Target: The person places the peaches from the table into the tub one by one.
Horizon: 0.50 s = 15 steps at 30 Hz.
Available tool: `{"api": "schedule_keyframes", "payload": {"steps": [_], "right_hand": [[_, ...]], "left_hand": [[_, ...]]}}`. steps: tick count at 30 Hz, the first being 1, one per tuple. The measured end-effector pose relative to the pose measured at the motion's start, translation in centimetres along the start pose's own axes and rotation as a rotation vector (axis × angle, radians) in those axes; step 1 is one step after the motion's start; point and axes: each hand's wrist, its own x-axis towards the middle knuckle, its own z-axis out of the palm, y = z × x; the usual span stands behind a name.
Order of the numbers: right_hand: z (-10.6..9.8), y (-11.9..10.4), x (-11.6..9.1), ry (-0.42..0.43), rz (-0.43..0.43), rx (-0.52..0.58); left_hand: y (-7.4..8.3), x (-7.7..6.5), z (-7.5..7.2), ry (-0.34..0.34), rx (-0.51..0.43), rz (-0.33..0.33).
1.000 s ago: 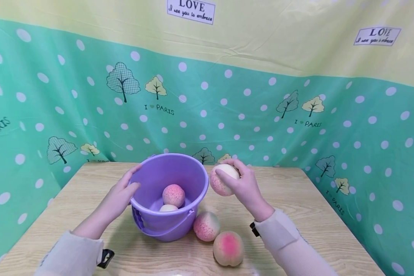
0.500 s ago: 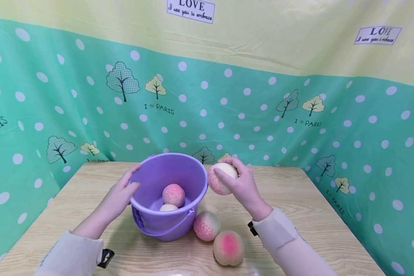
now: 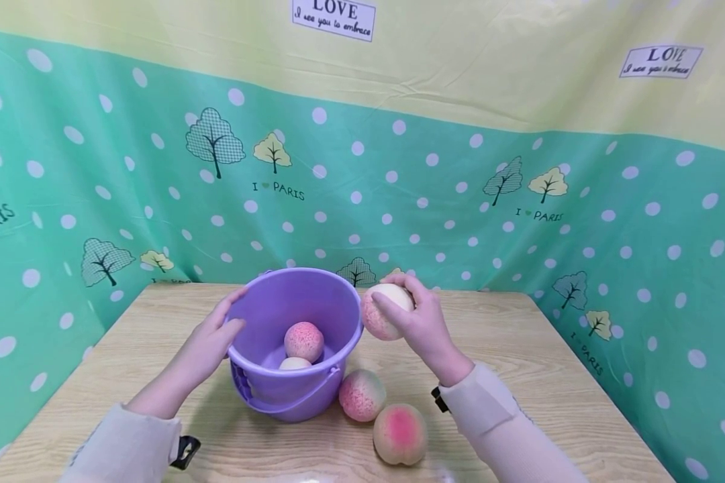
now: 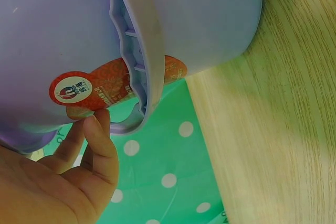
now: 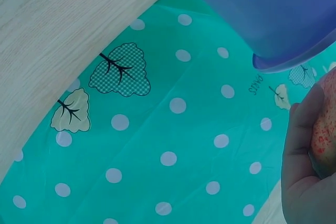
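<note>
A purple bucket (image 3: 293,392) stands on the table with its mouth tipped toward me. My left hand (image 3: 208,339) grips its left rim, thumb over the edge; in the left wrist view its fingertips touch the outer wall near a red sticker (image 4: 94,90). Inside lie a pink-speckled peach (image 3: 304,341) and a pale one (image 3: 295,363), partly hidden by the front rim. Beside the right rim, my right hand (image 3: 423,325) holds a pink-and-cream peach (image 3: 379,320) above the table. Only part of that peach (image 5: 325,124) shows in the right wrist view.
Two more peaches rest on the wooden table (image 3: 507,402) at the bucket's right: a pink-and-green one (image 3: 362,396) close against it and a tan one (image 3: 401,435) nearer me. The bucket's handle (image 3: 296,406) hangs down in front. A dotted green-and-yellow cloth (image 3: 350,168) encloses the table.
My right hand has drifted slightly left with its peach, closer to the bucket's rim. The left hand and the other peaches stay where they were.
</note>
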Motion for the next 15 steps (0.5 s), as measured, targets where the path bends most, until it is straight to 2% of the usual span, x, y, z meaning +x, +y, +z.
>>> {"api": "schedule_keyframes", "payload": {"steps": [15], "right_hand": [[0.42,-0.45,0.28,-0.014,-0.02,-0.003]], "left_hand": [[0.07,0.0,-0.04,-0.004,-0.012,0.001]]}}
